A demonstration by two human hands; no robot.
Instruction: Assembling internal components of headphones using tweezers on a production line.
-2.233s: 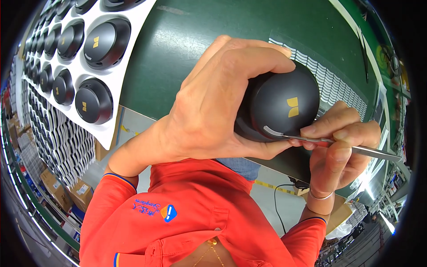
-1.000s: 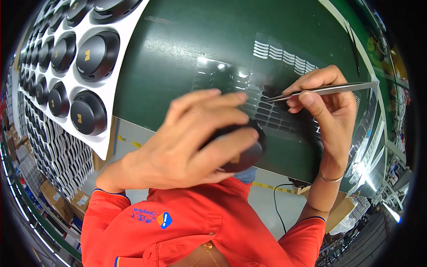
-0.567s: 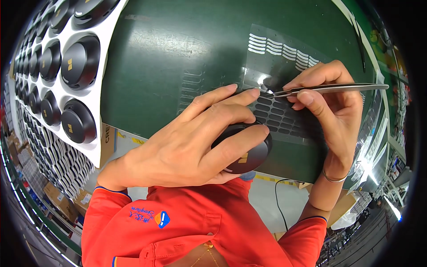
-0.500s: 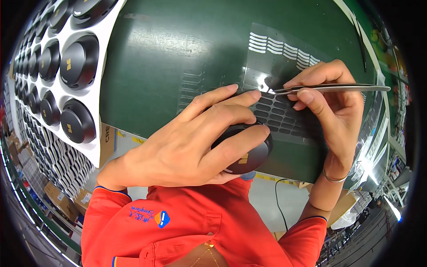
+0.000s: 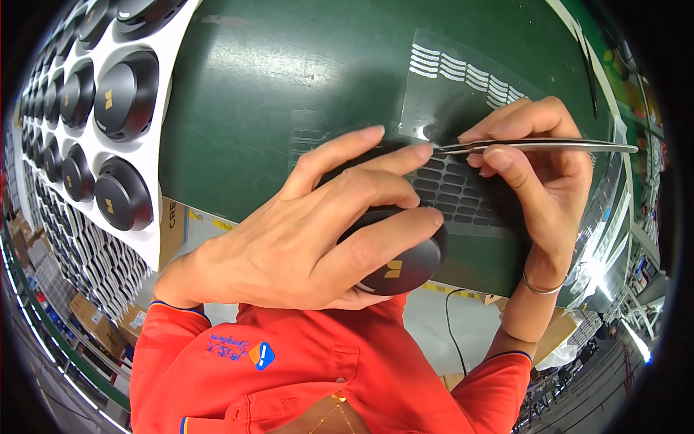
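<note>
A black headphone ear cup [image 5: 413, 262] with a small gold mark is gripped by my left hand [image 5: 307, 235], just over the table's near edge. The thumb lies across the cup, while the index and middle fingers reach forward over the table. My right hand [image 5: 553, 163] pinches a pair of metal tweezers [image 5: 571, 145] held almost level. Their tips meet the left fingertips; whether anything small is between them, I cannot make out. Under the tips lies a sheet of dark oval stickers [image 5: 457, 189], partly covered by my hands. A clear sheet with white strips [image 5: 466, 72] lies beyond.
At the left, a white molded tray [image 5: 165, 108] holds several black ear cups, with more stacked trays [image 5: 94, 267] below it. The green table [image 5: 275, 72] bears another faint sticker sheet [image 5: 307, 137] beside my left hand. Clear sheets [image 5: 607, 202] hang near the right edge.
My left hand and the ear cup have shifted slightly toward me. The tweezers' tips have come a little left, up against the left fingertips.
</note>
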